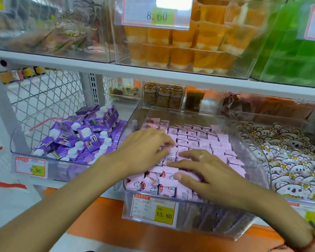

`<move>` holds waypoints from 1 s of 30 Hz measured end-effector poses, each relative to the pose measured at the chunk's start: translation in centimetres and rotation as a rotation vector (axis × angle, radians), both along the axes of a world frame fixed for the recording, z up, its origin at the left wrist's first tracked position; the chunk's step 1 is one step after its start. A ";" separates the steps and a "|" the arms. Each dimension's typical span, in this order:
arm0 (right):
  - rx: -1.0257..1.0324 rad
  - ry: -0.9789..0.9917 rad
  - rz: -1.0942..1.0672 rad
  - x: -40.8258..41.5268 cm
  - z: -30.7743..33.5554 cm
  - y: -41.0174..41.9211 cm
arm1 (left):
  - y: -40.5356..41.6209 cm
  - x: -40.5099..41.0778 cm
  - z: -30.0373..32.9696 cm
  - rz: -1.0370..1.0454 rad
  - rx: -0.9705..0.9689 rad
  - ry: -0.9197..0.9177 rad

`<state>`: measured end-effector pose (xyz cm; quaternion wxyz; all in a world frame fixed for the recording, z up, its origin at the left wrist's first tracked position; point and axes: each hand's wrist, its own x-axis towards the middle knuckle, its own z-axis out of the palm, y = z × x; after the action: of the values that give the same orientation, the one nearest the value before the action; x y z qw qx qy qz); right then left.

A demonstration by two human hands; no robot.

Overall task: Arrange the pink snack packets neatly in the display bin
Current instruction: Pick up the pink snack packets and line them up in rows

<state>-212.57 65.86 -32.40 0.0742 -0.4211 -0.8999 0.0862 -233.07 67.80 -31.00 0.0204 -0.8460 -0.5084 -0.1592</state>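
**Hand Position: Pink Packets in Clear Bin**

The pink snack packets fill the clear display bin at frame centre. The left hand, at 9 o'clock of the bin, rests on the packets with fingers extended and flat. The right hand, at 6 o'clock, lies likewise flat, gripping nothing. Purple cartons occupy the bin at 9 o'clock.

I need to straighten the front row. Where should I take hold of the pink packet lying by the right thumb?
Pinch that pink packet from above by its crimped top edge, which faces up. The right hand and left hand rest flat on the rows; neighbours block its sides.
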 end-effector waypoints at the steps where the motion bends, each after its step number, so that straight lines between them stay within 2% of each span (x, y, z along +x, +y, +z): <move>1: 0.003 -0.003 0.008 -0.1 0.2 0.2 | 0.2 0.1 -0.2 0.010 0.001 0.039; 3: -0.012 0.003 0.013 -0.2 0.7 0.8 | 0.6 0.1 -0.2 0.042 -0.019 0.047; 7: -0.046 -0.020 0.008 -0.6 1.4 1.5 | 1.1 0.3 0.6 0.060 -0.129 -0.060; 10: -0.021 -0.020 0.011 -0.6 1.3 1.4 | 1.2 0.5 0.6 0.082 -0.119 -0.113; 16: -0.033 0.105 0.046 0.3 0.5 1.3 | 1.6 0.7 0.4 0.066 -0.117 0.037; 19: -0.047 0.180 0.040 0.7 0.3 1.3 | 1.6 0.4 0.5 0.053 -0.135 -0.112; 23: -0.008 0.101 0.046 0.5 0.1 1.1 | 1.3 0.3 0.3 0.056 -0.136 -0.172; 25: -0.007 0.070 0.046 0.4 0.3 1.2 | 1.1 0.5 0.2 0.038 -0.134 -0.325; 28: -0.030 0.035 0.043 0.1 0.8 1.3 | 0.6 0.5 0.8 -0.015 -0.160 -0.746; 30: -0.045 0.015 0.056 0.0 1.0 1.4 | 0.2 0.4 1.2 0.001 -0.136 -0.923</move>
<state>-212.55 67.24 -31.41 0.0691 -0.3965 -0.9086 0.1118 -232.67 67.95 -29.79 -0.2634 -0.6859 -0.4741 -0.4852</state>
